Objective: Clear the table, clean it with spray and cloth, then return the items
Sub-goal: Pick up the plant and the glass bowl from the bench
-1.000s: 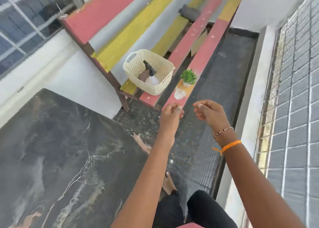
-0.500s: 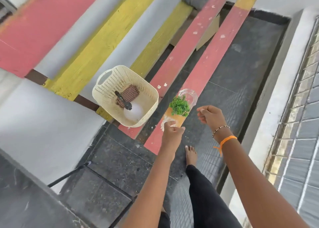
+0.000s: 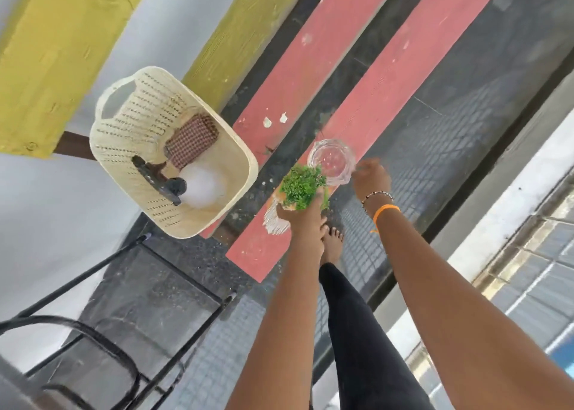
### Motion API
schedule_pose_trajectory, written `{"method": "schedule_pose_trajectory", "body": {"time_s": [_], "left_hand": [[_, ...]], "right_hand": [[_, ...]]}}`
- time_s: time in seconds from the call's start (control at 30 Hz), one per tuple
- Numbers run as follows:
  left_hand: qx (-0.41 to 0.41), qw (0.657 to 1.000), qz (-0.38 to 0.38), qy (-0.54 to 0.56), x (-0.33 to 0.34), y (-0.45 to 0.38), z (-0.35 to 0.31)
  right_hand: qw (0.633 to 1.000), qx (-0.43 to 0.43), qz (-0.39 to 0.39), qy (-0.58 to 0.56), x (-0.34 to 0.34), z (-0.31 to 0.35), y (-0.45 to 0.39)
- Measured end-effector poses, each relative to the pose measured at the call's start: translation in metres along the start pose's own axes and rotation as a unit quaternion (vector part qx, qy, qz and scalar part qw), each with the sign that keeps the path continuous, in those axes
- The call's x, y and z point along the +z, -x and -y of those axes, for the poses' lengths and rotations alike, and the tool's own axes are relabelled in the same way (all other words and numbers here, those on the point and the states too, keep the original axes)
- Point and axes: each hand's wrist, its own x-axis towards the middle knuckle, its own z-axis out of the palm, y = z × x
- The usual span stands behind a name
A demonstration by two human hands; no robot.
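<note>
A: How far along does this look?

B: Judging from the layout, near the return stage or just at the clearing; I cannot tell which; the items sit on the red slat of the desk [image 3: 313, 77] at centre frame.

A: And the hands?

B: The left hand [image 3: 299, 212] is wrapped around the small green plant [image 3: 301, 186]; the right hand [image 3: 371, 178] pinches the rim of the glass bowl [image 3: 331, 160].

A: Count?

B: One plant, one bowl, one cream basket [image 3: 217, 214] at left holding one spray bottle [image 3: 186, 186] and one checked cloth [image 3: 192, 139].
</note>
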Motion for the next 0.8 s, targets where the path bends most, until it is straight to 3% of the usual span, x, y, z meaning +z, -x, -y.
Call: {"method": "schedule_pose_trajectory", "body": {"time_s": [0.13, 0.23, 0.4, 0.8], "left_hand": [[-0.019, 0.997, -0.076, 0.004, 0.004, -0.019, -0.001], [0.057, 0.991, -0.125, -0.005, 0.007, -0.014, -0.007], [0.116, 0.977, -0.157, -0.081, 0.001, -0.015, -0.01], [0.133, 0.981, -0.124, -0.064, -0.035, 0.008, -0.005]], "right_hand": [[1.0, 0.028, 0.007, -0.001, 0.005, 0.003, -0.013], [0.999, 0.039, 0.014, 0.002, 0.006, 0.005, -0.02], [0.998, 0.058, 0.019, -0.013, 0.004, 0.006, -0.02], [1.0, 0.006, -0.006, -0.012, -0.003, -0.003, 0.035]]}}
